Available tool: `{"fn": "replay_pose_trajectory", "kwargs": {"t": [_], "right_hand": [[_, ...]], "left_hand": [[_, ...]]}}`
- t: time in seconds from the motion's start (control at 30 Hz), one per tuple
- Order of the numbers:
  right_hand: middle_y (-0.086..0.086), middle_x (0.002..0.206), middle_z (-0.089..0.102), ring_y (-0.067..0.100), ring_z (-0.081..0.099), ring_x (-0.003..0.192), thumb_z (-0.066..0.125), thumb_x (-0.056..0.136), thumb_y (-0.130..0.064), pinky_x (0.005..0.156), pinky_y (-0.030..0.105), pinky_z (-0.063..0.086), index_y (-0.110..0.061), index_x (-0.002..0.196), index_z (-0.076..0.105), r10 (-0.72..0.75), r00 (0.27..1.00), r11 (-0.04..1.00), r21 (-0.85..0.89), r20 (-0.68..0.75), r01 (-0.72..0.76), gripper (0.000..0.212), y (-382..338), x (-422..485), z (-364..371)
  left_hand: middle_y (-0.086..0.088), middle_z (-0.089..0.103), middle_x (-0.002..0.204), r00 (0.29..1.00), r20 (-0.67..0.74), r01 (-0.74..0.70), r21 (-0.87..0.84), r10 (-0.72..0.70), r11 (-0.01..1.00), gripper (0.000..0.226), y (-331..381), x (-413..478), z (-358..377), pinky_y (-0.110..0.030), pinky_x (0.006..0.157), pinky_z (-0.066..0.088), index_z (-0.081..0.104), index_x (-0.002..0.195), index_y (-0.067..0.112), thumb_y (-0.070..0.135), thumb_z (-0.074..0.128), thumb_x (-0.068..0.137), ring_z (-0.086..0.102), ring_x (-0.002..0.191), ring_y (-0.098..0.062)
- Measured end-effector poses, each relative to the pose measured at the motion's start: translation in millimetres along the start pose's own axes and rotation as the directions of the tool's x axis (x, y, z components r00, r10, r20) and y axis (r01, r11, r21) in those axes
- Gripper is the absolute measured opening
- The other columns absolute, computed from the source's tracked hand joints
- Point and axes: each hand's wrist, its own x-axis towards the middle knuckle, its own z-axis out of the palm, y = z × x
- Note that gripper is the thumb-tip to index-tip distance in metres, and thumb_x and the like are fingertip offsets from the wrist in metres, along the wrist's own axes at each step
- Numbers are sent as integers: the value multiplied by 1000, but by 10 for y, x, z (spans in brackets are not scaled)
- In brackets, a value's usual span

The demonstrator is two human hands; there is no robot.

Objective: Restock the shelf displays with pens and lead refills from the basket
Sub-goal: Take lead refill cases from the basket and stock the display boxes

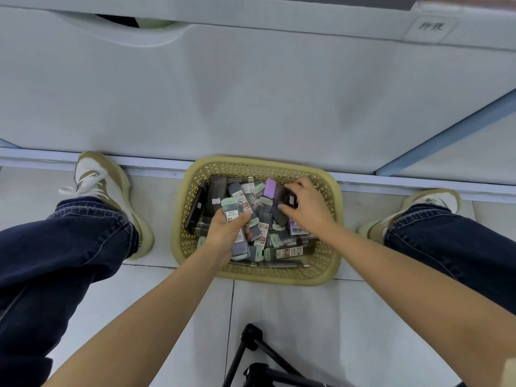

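Refill cases (233,216) are being clutched in the left hand (227,233); a purple-capped case (275,190), lying crosswise in the basket (251,163), is being pinched by the right hand (308,209).

In the basket (279,277), left grip (227,233) and right grip (307,208) hold refill packs (232,212).

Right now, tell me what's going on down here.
A person reaches down into a yellow basket of lead refill packs, which stands on the floor against a white cabinet front. The left grip holds a bunch of green-capped packs above the pile. The right grip pinches a dark pack near the basket's far side, beside a purple-capped one.
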Motion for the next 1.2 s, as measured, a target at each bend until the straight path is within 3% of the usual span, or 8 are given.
{"fn": "replay_pose_trajectory", "kwargs": {"t": [0.2,0.3,0.4,0.47,0.57,0.77,1.03,1.2], "right_hand": [[2,110,70,-6,62,78,57,96,-20,69,12,48,-13,114,66,-88,975,944,329,203,16,21,-118,-121,-236],[-4,113,71,4,67,100,64,92,-23,86,26,54,-21,127,57,-93,939,793,595,332,-132,35,-219,-207,-247],[-5,99,74,11,71,89,66,90,-25,80,29,57,-17,121,63,-65,935,766,618,348,-177,32,-218,-251,-218],[-4,89,71,15,70,78,63,93,-28,74,34,56,-12,117,63,70,964,788,579,257,-211,29,-177,-256,-200],[8,118,59,24,57,111,64,92,-28,96,37,46,-8,128,51,265,964,941,218,7,-260,44,-41,-259,-114],[23,142,37,37,33,135,80,78,-25,112,39,27,-2,146,26,394,919,918,49,11,-394,90,-121,-251,217],[11,110,67,26,62,97,70,88,-21,75,28,42,-4,109,61,305,950,913,264,61,-310,28,-32,-162,-6],[-1,104,73,19,69,93,69,88,-21,73,20,53,-17,105,67,226,955,687,664,190,-295,18,-182,-150,-428]], "left_hand": [[-7,61,65,997,72,-29,48,25,998,29,86,-74,116,-31,55,53,57,107,3,11,74,84,54,51,-17],[-6,72,89,992,123,-51,170,30,984,43,118,-127,147,-32,68,54,61,114,6,14,81,77,63,67,-16],[-8,70,76,987,158,-42,216,8,975,37,114,-166,115,-26,47,49,64,108,1,6,81,75,53,49,-15],[-8,67,68,992,128,-20,235,-11,972,33,108,-163,63,-25,44,48,65,103,1,5,81,74,49,45,-15],[-4,65,60,995,94,3,239,-26,971,28,99,-138,-19,-26,46,49,66,97,4,6,82,75,49,45,-14],[-2,65,60,997,69,23,233,-40,972,28,77,-106,-64,-25,48,49,67,96,7,8,83,73,49,46,-13],[-11,65,66,1000,15,15,223,-19,975,19,130,-109,-92,-25,44,48,70,92,6,7,81,76,48,42,-12],[-9,65,61,1000,12,-1,158,0,988,17,298,-226,-43,-24,42,47,71,91,4,5,79,77,47,39,-13]]}}
